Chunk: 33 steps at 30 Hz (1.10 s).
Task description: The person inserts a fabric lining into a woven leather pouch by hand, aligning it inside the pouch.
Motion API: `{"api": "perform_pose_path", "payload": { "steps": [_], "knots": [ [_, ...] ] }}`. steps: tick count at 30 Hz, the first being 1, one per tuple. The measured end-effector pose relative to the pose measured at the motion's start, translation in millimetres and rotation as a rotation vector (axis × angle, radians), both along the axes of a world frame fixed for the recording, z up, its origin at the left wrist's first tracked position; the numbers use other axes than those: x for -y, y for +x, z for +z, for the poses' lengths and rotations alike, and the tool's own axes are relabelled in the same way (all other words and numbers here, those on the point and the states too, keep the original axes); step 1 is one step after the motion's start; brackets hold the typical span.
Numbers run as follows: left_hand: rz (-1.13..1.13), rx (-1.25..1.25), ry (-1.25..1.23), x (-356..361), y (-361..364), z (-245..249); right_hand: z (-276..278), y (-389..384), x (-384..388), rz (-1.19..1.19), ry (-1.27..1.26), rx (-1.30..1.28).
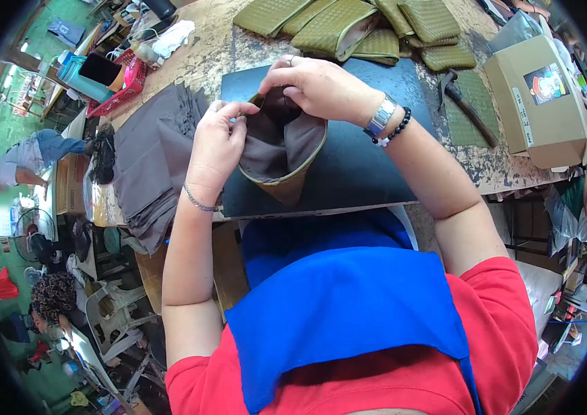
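Observation:
An open pouch (276, 149) with a dark brown lining and an olive rim is held over the black board (362, 166). My left hand (227, 128) pinches the rim at its upper left, thumb against fingers. Across the top edge, my right hand (314, 86) grips the rim, with its fingertips bent over the lining. The pouch mouth faces up toward me, and its lower end hangs near the board's front edge. Part of the upper rim is hidden behind my fingers.
Dark cloth pieces (158, 149) are stacked at the left. Olive woven pouches (335, 28) lie at the back. A hammer (470, 107) rests on an olive piece, beside a cardboard box (539, 97). A red basket (127, 83) stands back left. Other people are at the far left and right.

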<state>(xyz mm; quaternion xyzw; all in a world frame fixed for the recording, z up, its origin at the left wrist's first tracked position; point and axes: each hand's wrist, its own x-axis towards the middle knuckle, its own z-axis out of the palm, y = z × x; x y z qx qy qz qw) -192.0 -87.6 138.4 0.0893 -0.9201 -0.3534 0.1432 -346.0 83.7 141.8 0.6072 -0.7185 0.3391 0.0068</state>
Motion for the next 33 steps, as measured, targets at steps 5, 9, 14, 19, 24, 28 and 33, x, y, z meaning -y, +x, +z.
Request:
{"api": "perform_pose_path", "payload": {
  "steps": [5,9,14,19,24,28,33],
  "knots": [
    [0.023,0.01,0.077,0,-1,1,0,-4,10,0.051,0.025,-0.011],
    [0.019,0.012,0.19,6,-4,-7,4,-10,17,0.027,0.073,-0.019],
    [0.091,-0.081,0.331,3,-4,-10,3,-11,22,-0.088,0.045,0.013],
    [0.086,-0.019,0.267,4,-7,-9,1,-11,24,-0.101,0.013,-0.044],
    [0.079,0.021,0.178,3,-12,-3,-1,-12,26,-0.115,0.006,-0.069],
    [0.073,0.022,0.12,3,-22,-5,-2,-11,28,-0.153,0.009,-0.09],
    [0.123,0.111,0.019,-1,-33,4,-7,-11,26,-0.168,-0.029,-0.039]
  ]
}}
